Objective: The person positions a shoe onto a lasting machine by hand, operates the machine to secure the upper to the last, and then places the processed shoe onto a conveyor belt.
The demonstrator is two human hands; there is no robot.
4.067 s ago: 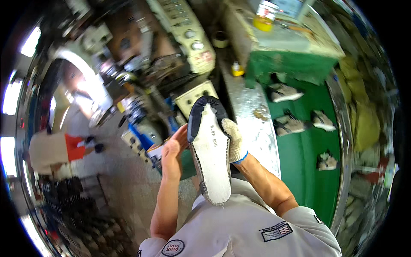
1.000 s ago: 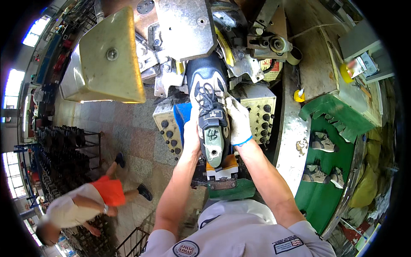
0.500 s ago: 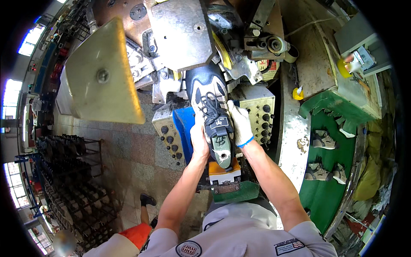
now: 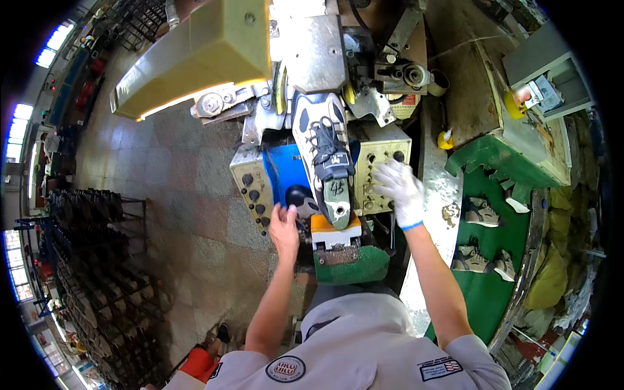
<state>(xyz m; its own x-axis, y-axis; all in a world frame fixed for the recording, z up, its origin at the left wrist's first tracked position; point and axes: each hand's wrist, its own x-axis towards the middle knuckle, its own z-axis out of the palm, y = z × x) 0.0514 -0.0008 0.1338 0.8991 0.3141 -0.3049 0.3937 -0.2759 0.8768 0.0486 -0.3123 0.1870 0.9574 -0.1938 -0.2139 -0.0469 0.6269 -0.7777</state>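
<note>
A black and off-white lace-up shoe upper [image 4: 321,133], pulled over a green shoe last [image 4: 336,195], lies lengthwise in a machine. Its toe sits against a metal plate [image 4: 316,55], between the machine's side jaws. The last's heel end rests at an orange-topped support [image 4: 325,225]. My bare left hand [image 4: 284,229] is off the shoe, to its left beside a blue machine panel [image 4: 283,172], fingers loosely bent and apart. My right hand [image 4: 401,193], in a white glove, is off to the right over a control box [image 4: 382,146], fingers spread. Neither hand holds anything visible.
A yellowish lamp-like cover [image 4: 201,55] juts out at upper left. Another knobbed control box [image 4: 250,188] stands left of the blue panel. Shoes lie on a green belt [image 4: 478,286] at right. Shoe racks [image 4: 97,260] and a partly visible person [image 4: 198,364] are at left.
Both hands have let go of the shoe and moved apart, left hand leftward, right hand rightward. The shoe stays in the machine. The yellowish cover appears higher and turned in view.
</note>
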